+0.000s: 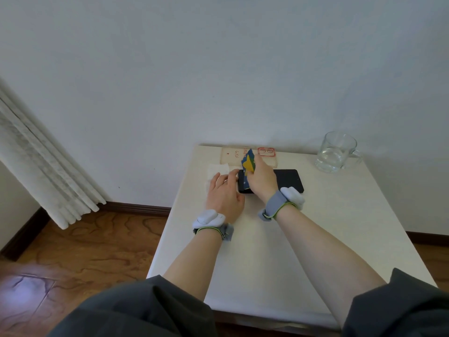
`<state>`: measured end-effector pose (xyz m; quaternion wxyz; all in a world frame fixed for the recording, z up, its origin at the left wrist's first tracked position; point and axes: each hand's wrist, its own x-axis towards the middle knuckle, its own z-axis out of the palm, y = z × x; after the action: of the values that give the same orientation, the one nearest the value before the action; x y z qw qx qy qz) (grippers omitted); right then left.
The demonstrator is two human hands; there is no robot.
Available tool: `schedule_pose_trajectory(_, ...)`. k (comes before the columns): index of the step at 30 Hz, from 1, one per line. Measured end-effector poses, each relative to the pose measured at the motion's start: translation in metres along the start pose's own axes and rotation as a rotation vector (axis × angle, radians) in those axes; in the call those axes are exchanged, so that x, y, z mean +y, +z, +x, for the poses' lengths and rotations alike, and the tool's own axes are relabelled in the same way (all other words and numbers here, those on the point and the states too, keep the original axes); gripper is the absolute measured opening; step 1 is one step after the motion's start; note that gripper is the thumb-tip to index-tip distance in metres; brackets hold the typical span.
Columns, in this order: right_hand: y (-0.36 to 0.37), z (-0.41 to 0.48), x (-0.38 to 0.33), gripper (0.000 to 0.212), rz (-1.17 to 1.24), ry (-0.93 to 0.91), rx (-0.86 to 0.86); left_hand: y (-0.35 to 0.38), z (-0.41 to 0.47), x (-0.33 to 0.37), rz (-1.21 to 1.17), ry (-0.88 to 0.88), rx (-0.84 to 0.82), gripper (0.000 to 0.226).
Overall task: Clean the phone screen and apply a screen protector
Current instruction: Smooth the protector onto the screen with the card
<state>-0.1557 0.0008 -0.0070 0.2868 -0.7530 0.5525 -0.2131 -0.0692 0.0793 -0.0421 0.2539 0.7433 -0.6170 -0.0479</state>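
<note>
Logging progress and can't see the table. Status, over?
Left hand flat at the phone's left end. Right hand grips a blue-yellow card over the screen. Glass mug stands apart, nothing blocking.

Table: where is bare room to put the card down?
Bare: the near half of the table, in front of the phone; also the right side, between mug and near edge. Crowded: the far strip left of the mug, where tissue, case and phone, with the card on it, lie close.

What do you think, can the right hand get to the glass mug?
Probably yes: only bare table lies between the right hand and the glass mug. But that hand is gripping a card, so it would need to put that down first.
</note>
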Motion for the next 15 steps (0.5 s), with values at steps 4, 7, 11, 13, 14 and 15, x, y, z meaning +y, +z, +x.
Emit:
schedule_pose_trajectory(4,-0.023,0.009,0.016,0.023,0.206,0.077,0.128,0.001,0.000,-0.002,0.006,0.001,0.007,0.063)
schedule_pose_trajectory(7,-0.042,0.012,0.035,0.020,0.093,0.156,0.167,0.002,0.000,-0.002,0.018,0.003,0.006,0.061)
schedule_pose_trajectory(11,-0.041,0.009,0.038,0.019,-0.014,0.173,0.117,0.002,0.000,-0.001,0.017,0.005,0.005,0.061)
schedule_pose_trajectory(13,-0.031,0.005,0.029,0.024,-0.067,0.121,0.085,0.002,0.000,-0.001,0.012,0.002,0.005,0.062)
schedule_pose_trajectory(14,-0.026,0.003,0.023,0.031,-0.106,0.088,0.073,0.003,0.001,-0.001,0.013,0.000,0.003,0.063)
schedule_pose_trajectory(15,-0.019,0.002,0.018,0.036,-0.134,0.059,0.060,0.003,0.001,-0.001,0.014,-0.003,0.000,0.063)
